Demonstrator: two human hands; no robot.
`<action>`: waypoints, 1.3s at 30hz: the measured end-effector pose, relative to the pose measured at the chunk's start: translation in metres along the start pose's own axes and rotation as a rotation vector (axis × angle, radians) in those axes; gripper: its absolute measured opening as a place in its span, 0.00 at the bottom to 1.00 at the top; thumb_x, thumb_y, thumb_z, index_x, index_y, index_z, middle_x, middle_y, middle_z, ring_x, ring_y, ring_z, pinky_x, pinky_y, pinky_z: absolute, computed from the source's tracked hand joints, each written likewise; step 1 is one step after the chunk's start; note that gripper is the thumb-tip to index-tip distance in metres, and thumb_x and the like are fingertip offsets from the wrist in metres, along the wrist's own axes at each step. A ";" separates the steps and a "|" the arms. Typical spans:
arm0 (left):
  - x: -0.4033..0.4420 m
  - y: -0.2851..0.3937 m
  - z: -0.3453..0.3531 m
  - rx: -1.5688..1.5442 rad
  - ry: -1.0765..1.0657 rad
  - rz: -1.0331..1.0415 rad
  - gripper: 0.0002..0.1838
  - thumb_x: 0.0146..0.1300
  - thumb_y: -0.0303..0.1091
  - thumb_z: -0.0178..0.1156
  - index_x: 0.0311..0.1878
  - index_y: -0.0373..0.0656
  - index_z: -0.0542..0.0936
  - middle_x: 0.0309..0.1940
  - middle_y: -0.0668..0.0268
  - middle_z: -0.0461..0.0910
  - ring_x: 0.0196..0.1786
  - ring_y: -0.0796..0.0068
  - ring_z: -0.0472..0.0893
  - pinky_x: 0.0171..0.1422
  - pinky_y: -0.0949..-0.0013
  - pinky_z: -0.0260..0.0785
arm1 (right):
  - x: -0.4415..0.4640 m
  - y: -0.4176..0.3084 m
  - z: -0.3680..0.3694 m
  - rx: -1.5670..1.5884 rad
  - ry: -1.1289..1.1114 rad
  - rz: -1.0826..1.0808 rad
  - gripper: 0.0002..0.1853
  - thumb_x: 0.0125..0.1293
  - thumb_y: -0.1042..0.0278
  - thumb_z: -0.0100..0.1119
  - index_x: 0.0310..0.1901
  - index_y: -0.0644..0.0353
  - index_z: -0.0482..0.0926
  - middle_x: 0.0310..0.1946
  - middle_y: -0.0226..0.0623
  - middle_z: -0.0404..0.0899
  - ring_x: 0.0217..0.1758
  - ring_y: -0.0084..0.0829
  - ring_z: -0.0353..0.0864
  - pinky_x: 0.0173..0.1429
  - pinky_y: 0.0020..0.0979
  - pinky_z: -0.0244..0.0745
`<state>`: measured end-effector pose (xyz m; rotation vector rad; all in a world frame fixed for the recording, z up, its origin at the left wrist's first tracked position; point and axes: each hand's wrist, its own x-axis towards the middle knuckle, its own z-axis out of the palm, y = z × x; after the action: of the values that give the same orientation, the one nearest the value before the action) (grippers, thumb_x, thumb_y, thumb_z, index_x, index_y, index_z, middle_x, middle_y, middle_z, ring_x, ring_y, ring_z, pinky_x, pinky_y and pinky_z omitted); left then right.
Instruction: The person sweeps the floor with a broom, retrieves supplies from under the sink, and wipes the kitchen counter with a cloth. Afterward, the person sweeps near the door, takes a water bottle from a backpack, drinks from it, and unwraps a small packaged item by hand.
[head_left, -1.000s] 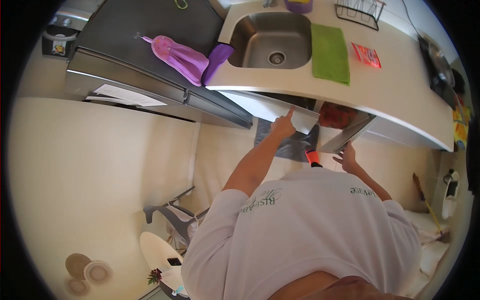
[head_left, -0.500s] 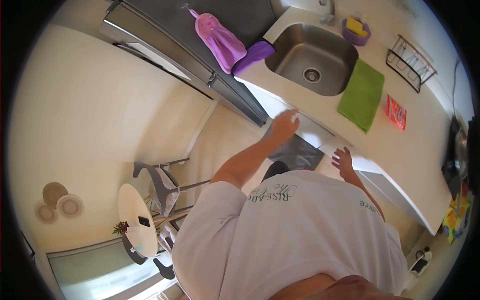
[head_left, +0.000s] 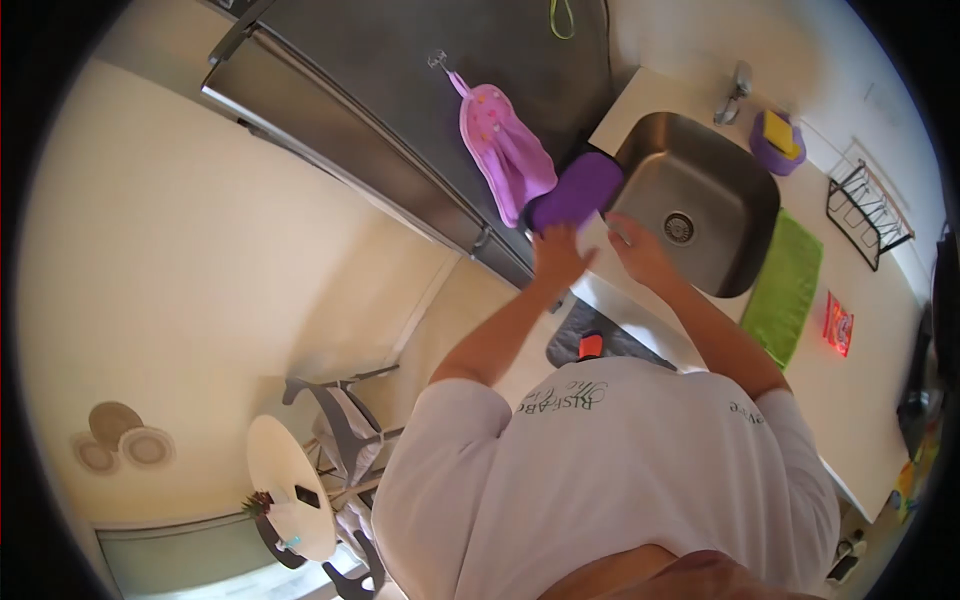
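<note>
My left hand [head_left: 561,255] is at the lower edge of a purple cloth [head_left: 577,190] on the counter's left end, its fingers reaching the cloth; whether they grip it is unclear. Just right of it, my right hand [head_left: 640,250] is over the counter's front, near the sink's left corner, with thumb and fingers apart and nothing seen between them. A pink hanging towel [head_left: 505,150] is on the side of the dark fridge, left of the purple cloth. The steel sink [head_left: 690,190] lies beyond my right hand.
A green cloth [head_left: 785,290], a red packet [head_left: 839,325] and a black wire rack [head_left: 857,215] are on the counter [head_left: 870,400]. A purple tub [head_left: 777,145] with a yellow sponge stands by the faucet [head_left: 735,95]. Behind are a round table [head_left: 262,440] and chairs.
Both hands have left the cupboard doors below the counter, which now look closed, and moved up to the purple cloth and sink corner. The camera view has turned.
</note>
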<state>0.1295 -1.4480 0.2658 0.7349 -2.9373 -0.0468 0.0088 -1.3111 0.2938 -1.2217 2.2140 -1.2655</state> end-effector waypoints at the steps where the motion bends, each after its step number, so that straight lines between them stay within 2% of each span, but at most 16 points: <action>1: -0.008 0.005 0.002 -0.043 0.040 0.106 0.36 0.59 0.62 0.53 0.59 0.41 0.72 0.53 0.58 0.71 0.55 0.57 0.70 0.58 0.44 0.57 | 0.030 -0.002 0.020 -0.075 0.045 -0.054 0.24 0.64 0.60 0.54 0.60 0.59 0.71 0.61 0.50 0.70 0.66 0.50 0.66 0.68 0.40 0.61; 2: -0.012 0.011 -0.006 -0.140 0.056 0.123 0.32 0.58 0.60 0.55 0.56 0.45 0.75 0.53 0.57 0.71 0.55 0.57 0.70 0.57 0.45 0.58 | 0.053 -0.001 0.036 -0.151 0.093 -0.113 0.25 0.64 0.60 0.54 0.61 0.58 0.70 0.64 0.51 0.67 0.68 0.51 0.63 0.71 0.42 0.58; 3: -0.009 0.016 -0.027 -0.149 -0.058 0.076 0.26 0.60 0.55 0.54 0.54 0.46 0.77 0.51 0.57 0.72 0.55 0.57 0.70 0.58 0.44 0.58 | 0.068 0.003 0.052 -0.278 0.061 -0.090 0.26 0.64 0.58 0.54 0.63 0.57 0.68 0.66 0.50 0.64 0.70 0.49 0.60 0.72 0.44 0.55; 5: 0.004 -0.005 -0.012 -0.223 0.021 0.108 0.26 0.63 0.51 0.53 0.57 0.43 0.74 0.53 0.53 0.70 0.58 0.55 0.68 0.61 0.42 0.57 | 0.095 0.010 0.080 -0.521 0.008 -0.035 0.30 0.63 0.56 0.53 0.66 0.56 0.65 0.70 0.48 0.58 0.74 0.46 0.53 0.75 0.48 0.48; 9: 0.022 -0.040 0.022 -0.217 0.135 0.248 0.28 0.67 0.45 0.48 0.65 0.37 0.65 0.62 0.45 0.64 0.67 0.48 0.61 0.69 0.40 0.49 | 0.134 0.026 0.088 -0.647 -0.056 -0.035 0.35 0.64 0.47 0.48 0.69 0.56 0.59 0.72 0.45 0.52 0.77 0.42 0.46 0.76 0.52 0.39; 11: 0.036 -0.046 0.027 -0.221 0.042 0.236 0.30 0.67 0.45 0.47 0.67 0.36 0.61 0.66 0.43 0.59 0.71 0.45 0.56 0.72 0.39 0.45 | 0.151 0.031 0.090 -0.730 -0.069 -0.079 0.37 0.65 0.44 0.45 0.70 0.58 0.58 0.72 0.46 0.52 0.77 0.42 0.46 0.77 0.50 0.36; 15: 0.047 -0.047 0.026 -0.258 -0.009 0.190 0.33 0.68 0.49 0.47 0.68 0.36 0.59 0.68 0.41 0.54 0.73 0.43 0.50 0.73 0.40 0.41 | 0.166 0.029 0.088 -0.712 -0.063 -0.073 0.37 0.65 0.42 0.44 0.69 0.60 0.58 0.72 0.46 0.53 0.77 0.42 0.46 0.77 0.50 0.35; 20: 0.046 -0.046 0.025 -0.268 0.011 0.201 0.35 0.67 0.53 0.46 0.68 0.36 0.59 0.69 0.40 0.52 0.74 0.43 0.49 0.73 0.40 0.40 | 0.162 0.030 0.086 -0.682 -0.001 -0.088 0.37 0.65 0.42 0.44 0.68 0.61 0.60 0.72 0.46 0.54 0.77 0.42 0.46 0.77 0.50 0.36; 26: 0.072 -0.032 0.028 -0.264 0.002 0.177 0.38 0.67 0.57 0.46 0.69 0.36 0.59 0.70 0.42 0.51 0.74 0.45 0.48 0.74 0.42 0.39 | 0.201 0.064 0.063 -0.705 0.005 -0.130 0.39 0.63 0.40 0.48 0.68 0.61 0.61 0.71 0.45 0.56 0.76 0.42 0.48 0.76 0.50 0.39; 29: 0.076 -0.025 0.025 -0.228 -0.025 0.156 0.40 0.66 0.59 0.46 0.70 0.36 0.57 0.71 0.42 0.50 0.75 0.46 0.47 0.74 0.43 0.38 | 0.223 0.079 0.044 -0.710 0.035 -0.174 0.36 0.64 0.39 0.47 0.63 0.60 0.69 0.68 0.46 0.60 0.76 0.43 0.49 0.76 0.51 0.40; 32: 0.066 -0.022 0.021 -0.228 -0.051 0.114 0.41 0.65 0.60 0.47 0.71 0.37 0.57 0.72 0.43 0.49 0.75 0.46 0.46 0.75 0.43 0.38 | 0.232 0.074 0.031 -0.786 -0.027 -0.175 0.32 0.64 0.38 0.46 0.56 0.60 0.76 0.65 0.48 0.64 0.75 0.45 0.50 0.75 0.52 0.42; 35: 0.046 -0.020 0.013 -0.210 -0.075 0.062 0.42 0.65 0.61 0.47 0.71 0.37 0.56 0.72 0.43 0.48 0.76 0.47 0.45 0.75 0.43 0.37 | 0.229 0.063 0.037 -0.713 -0.122 -0.217 0.30 0.64 0.39 0.48 0.50 0.60 0.79 0.62 0.50 0.67 0.74 0.48 0.52 0.74 0.53 0.44; 38: 0.025 -0.024 0.013 -0.174 -0.072 0.036 0.43 0.65 0.62 0.47 0.72 0.38 0.55 0.72 0.44 0.48 0.76 0.47 0.45 0.74 0.40 0.37 | 0.217 0.056 0.046 -0.692 -0.169 -0.246 0.29 0.63 0.42 0.52 0.51 0.61 0.78 0.63 0.51 0.66 0.73 0.49 0.53 0.74 0.54 0.46; 39: 0.019 -0.026 0.011 -0.160 -0.067 0.035 0.43 0.65 0.62 0.47 0.72 0.38 0.54 0.72 0.45 0.48 0.76 0.47 0.46 0.74 0.38 0.37 | 0.214 0.057 0.052 -0.663 -0.125 -0.269 0.28 0.62 0.43 0.52 0.51 0.61 0.78 0.63 0.51 0.66 0.73 0.49 0.54 0.74 0.54 0.46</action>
<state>0.1242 -1.4797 0.2554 0.6713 -2.9636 -0.3054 -0.1144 -1.4960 0.2470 -1.8202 2.5204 -0.4941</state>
